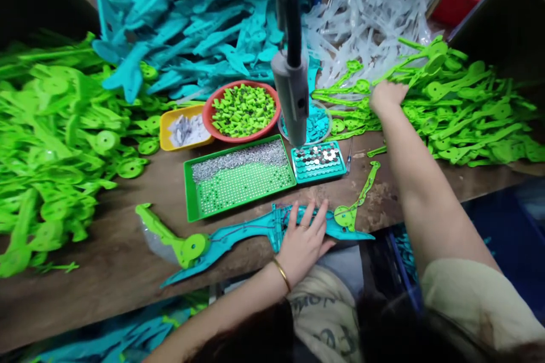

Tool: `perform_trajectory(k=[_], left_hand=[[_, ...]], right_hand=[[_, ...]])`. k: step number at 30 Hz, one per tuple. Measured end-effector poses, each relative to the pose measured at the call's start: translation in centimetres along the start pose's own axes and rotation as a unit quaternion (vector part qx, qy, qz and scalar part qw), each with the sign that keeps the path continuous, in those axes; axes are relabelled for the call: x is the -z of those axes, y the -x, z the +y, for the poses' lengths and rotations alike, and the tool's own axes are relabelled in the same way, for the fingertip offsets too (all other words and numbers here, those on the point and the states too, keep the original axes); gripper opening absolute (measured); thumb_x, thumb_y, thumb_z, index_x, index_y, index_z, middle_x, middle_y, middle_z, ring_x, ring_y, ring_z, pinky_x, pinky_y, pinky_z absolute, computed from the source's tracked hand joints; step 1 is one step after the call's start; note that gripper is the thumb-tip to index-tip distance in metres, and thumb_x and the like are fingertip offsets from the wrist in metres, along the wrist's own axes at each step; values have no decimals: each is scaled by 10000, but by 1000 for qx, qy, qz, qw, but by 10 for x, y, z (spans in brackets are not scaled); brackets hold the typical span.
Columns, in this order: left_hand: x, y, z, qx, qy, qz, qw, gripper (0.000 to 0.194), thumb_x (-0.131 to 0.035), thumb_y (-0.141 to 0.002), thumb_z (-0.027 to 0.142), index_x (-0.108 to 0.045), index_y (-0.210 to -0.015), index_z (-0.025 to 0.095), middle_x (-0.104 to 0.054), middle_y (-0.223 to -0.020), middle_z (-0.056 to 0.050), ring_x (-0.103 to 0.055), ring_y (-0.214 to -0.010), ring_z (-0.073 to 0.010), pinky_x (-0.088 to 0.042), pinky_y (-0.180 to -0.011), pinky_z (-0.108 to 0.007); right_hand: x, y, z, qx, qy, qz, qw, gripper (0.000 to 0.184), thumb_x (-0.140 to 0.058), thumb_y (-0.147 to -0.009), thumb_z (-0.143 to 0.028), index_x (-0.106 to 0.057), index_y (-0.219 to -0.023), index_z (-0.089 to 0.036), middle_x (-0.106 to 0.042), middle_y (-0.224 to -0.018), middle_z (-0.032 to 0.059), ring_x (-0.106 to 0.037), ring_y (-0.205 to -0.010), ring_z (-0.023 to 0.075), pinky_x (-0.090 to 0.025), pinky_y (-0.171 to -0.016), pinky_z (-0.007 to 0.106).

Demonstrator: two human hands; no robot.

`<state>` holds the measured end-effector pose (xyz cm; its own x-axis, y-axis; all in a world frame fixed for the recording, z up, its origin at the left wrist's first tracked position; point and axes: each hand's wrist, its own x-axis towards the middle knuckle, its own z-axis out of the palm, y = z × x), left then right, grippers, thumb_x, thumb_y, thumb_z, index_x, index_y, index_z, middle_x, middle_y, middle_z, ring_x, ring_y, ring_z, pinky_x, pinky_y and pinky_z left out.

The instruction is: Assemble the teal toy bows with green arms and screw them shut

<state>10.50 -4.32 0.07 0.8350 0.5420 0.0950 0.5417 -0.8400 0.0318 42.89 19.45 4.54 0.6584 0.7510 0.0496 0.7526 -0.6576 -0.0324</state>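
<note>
My left hand (303, 241) lies spread over a blue plastic bow-shaped body (244, 231) near the table's front edge. A thin dark cord runs along this body. One green plastic arm with a round hub (196, 248) sits at its left end, with a clear piece beneath it. Another green arm (347, 215), showing its ribbed inner side, lies at the right end. Stretched out to the right, my right hand (388, 96) has its fingers curled around a green plastic arm at the edge of a heap of similar arms (464, 105); the fingertips are partly hidden.
A green tray (240, 212) of small metal screws and a teal tray (321, 174) of silver discs stand mid-table. Behind are a red bowl (207, 116), a yellow tray (165, 130) and a hanging tool (292, 96). Green (55, 102), blue (191, 17) and clear (366, 11) heaps surround them.
</note>
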Motion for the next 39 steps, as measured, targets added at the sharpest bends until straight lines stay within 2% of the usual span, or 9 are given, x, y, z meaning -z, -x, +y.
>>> perform_trajectory(k=[4, 9, 12, 13, 15, 19, 25, 31, 39], left_hand=[[2, -2, -7, -10, 26, 12, 1000, 449, -587, -895, 517, -696, -1148, 163, -555, -1429, -97, -533, -1280, -343, -422, -1086, -575], [6, -8, -4, -14, 64, 61, 996, 468, -581, -909, 473, -682, -1143, 81, -630, -1307, -187, -551, -1246, -344, -398, -1102, -554], [5, -15, 8, -43, 98, 69, 992, 418, -544, -941, 416, -660, -1178, 92, -639, -1293, -169, -541, -1262, -320, -382, -1117, -521], [4, -18, 13, -55, 107, 64, 991, 418, -540, -945, 411, -648, -1197, 95, -639, -1294, -162, -538, -1265, -311, -377, -1121, -510], [1, -26, 20, -68, 118, 55, 989, 438, -541, -944, 415, -626, -1223, 88, -636, -1294, -158, -539, -1262, -304, -372, -1123, -496], [-9, -38, 27, -52, 123, 47, 990, 516, -559, -924, 484, -621, -1203, 55, -638, -1265, -174, -557, -1221, -320, -375, -1108, -487], [-19, -41, 24, -51, 146, 41, 987, 579, -543, -908, 563, -600, -1205, 68, -630, -1235, -178, -553, -1187, -308, -357, -1104, -494], [-21, -41, 23, -57, 139, 80, 985, 607, -570, -885, 577, -604, -1169, 43, -643, -1167, -178, -567, -1134, -303, -374, -1089, -469], [-22, -40, 23, -51, 138, 67, 987, 622, -576, -874, 594, -607, -1174, 49, -635, -1189, -177, -550, -1149, -309, -372, -1084, -483]], right_hand=[[35, 39, 7, 26, -33, 50, 998, 520, -441, -964, -312, -559, -1194, 140, -602, -1191, 304, -519, -1218, 364, -331, -904, 472], [57, 120, 87, 32, -173, 84, 981, 413, -550, -864, -452, -665, -883, -56, -692, -855, 182, -645, -852, 228, -429, -760, 404], [36, 170, 135, -36, -466, 251, 847, 366, -454, -835, -520, -558, -927, -181, -664, -732, 100, -586, -602, 177, -441, -601, 365], [25, 186, 144, -45, -521, 248, 816, 363, -544, -763, -516, -524, -965, -215, -673, -760, 84, -594, -605, 183, -453, -600, 364], [0, 216, 154, -72, -586, 167, 789, 403, -662, -651, -501, -513, -923, -245, -692, -823, 80, -631, -665, 203, -485, -636, 372], [-33, 260, 148, -102, -608, 20, 787, 405, -734, -594, -518, -580, -824, -222, -687, -778, 42, -633, -626, 181, -515, -603, 341], [-30, 280, 136, -98, -677, -209, 699, 454, -822, -623, -405, -520, -927, -258, -670, -778, -46, -671, -655, 135, -562, -631, 274], [-19, 277, 125, -131, -704, -261, 648, 591, -849, -584, -357, -496, -1054, -292, -667, -783, -68, -703, -698, 164, -599, -644, 307], [-21, 280, 125, -167, -675, -244, 676, 488, -855, -565, -480, -543, -847, -231, -658, -678, -61, -619, -544, 96, -542, -510, 211]])
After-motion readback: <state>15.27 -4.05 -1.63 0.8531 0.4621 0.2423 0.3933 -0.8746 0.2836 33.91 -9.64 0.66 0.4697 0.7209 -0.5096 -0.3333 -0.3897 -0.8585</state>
